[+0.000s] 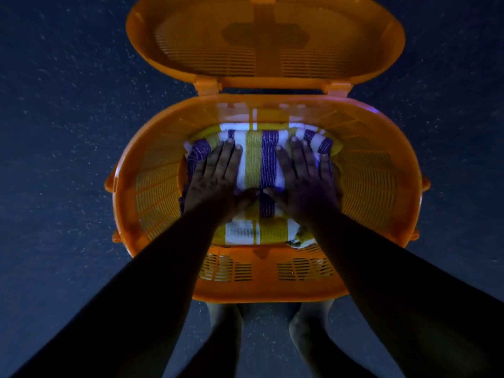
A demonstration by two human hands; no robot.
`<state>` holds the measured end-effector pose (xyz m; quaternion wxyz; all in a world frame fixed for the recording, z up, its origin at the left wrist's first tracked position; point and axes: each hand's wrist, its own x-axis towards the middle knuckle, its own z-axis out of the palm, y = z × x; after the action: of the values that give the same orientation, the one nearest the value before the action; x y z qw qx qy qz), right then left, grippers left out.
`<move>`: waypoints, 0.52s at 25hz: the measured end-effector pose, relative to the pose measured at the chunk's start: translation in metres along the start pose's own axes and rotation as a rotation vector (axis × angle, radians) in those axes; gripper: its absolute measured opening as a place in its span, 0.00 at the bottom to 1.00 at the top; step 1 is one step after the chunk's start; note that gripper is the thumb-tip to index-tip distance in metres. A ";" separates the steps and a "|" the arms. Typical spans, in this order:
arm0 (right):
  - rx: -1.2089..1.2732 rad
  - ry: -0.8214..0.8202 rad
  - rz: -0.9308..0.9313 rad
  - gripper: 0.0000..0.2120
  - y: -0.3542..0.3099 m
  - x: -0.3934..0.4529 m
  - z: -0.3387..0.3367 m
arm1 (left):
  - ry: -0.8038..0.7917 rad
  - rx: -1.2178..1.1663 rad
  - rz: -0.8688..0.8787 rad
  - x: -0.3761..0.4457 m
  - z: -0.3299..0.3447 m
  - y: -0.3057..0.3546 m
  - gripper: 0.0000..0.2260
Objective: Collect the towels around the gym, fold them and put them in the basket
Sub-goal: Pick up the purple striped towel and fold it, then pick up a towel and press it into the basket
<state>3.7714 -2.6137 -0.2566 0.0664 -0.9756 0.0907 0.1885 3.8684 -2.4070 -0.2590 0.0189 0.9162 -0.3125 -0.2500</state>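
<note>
At the bottom of the frame two bare feet (268, 334) stand on the dark speckled floor (54, 159), their heels cut off by the lower edge and their toes hidden under the near rim of the basket; both forearms run up from the bottom corners, very dark and hard to make out against the floor; one orange slatted basket (381, 186) fills the centre of the frame, and in it lies one folded towel (256, 162), striped white, yellow and purple, with a second fabric edge peeping out below its lower right corner, too little of it showing to tell what it is; the left hand (215, 178) lies flat on the towel at centre left, the right hand (302, 178) flat at centre right, each grip spread wide with fingers straight, pressing and clasping nothing, thumbs nearly meeting over a purple stripe; beyond, at the top of the frame, the one hinged lid (266, 42) stands open, its upper edge cut off
</note>
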 end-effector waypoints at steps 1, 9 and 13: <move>0.004 -0.018 0.002 0.43 0.000 0.002 0.001 | -0.020 -0.001 -0.003 0.001 0.001 0.000 0.46; 0.075 -0.533 0.090 0.43 -0.008 -0.038 -0.124 | -0.469 -0.168 -0.144 -0.046 -0.128 0.030 0.45; 0.115 -0.596 0.088 0.40 -0.025 -0.109 -0.261 | -0.494 -0.286 -0.290 -0.146 -0.251 0.054 0.45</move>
<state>3.7703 -2.6155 0.0275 0.1370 -0.8671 0.1199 0.4637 3.8564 -2.3961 0.0365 0.0353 0.8509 -0.1355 -0.5063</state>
